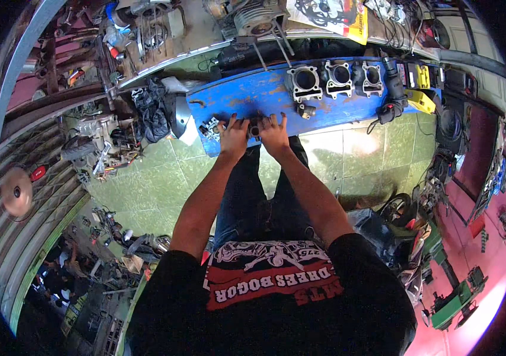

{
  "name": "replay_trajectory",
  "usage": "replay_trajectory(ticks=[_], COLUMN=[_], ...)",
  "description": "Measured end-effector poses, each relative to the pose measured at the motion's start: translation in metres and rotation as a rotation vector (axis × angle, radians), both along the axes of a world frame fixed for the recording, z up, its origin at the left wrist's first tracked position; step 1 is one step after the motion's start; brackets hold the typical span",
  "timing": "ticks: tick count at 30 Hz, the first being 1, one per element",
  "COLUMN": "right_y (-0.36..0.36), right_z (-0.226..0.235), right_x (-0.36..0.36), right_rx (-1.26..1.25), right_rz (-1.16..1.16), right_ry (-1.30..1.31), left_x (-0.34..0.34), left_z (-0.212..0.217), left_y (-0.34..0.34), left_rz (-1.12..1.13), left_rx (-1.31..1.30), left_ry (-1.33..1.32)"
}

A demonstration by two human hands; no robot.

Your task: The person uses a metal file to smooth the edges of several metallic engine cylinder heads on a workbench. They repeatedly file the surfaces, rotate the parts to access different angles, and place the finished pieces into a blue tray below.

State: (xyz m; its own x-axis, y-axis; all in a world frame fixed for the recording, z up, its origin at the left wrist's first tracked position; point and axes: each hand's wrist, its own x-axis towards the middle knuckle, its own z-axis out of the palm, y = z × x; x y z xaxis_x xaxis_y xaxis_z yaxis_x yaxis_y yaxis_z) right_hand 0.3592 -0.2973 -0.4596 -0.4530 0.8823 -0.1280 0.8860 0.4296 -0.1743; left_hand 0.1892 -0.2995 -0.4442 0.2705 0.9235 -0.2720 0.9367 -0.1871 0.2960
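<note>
Both your arms stretched forward, hands side by side.

Your left hand [232,134] and right hand [274,132] lie palm down, backs up, fingers spread and pointing away from you, nearly touching each other; both forearms run bare and almost straight.

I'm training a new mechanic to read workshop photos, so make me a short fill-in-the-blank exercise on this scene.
1. The left hand and right hand together grip a small dark metal part on a workbench painted ____.
2. Farther along the bench stand ____ engine cylinder blocks in a row.
3. The floor is laid with ____ tiles.

Missing words: blue; three; green
</note>
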Motion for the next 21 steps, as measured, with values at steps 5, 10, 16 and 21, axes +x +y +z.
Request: replay_trajectory(ticks=[5,10,16,21], right_y=[-0.004,-0.024,-0.035,-0.009], right_z=[0.007,0.039,0.056,0.046], right_x=[0.034,0.107,0.206,0.259], right_rx=[0.071,-0.036,0.033,0.055], right_rz=[0.01,-0.041,-0.116,-0.124], right_ry=[0.06,0.041,0.023,-0.035], left_x=[0.024,0.087,0.186,0.242], left_z=[0.004,0.012,0.024,0.023], left_y=[-0.007,-0.017,-0.012,0.019], left_rz=[-0.033,-0.147,-0.259,-0.35], left_rx=[0.045,0.06,0.054,0.137], left_ry=[0.03,-0.061,-0.216,-0.125])
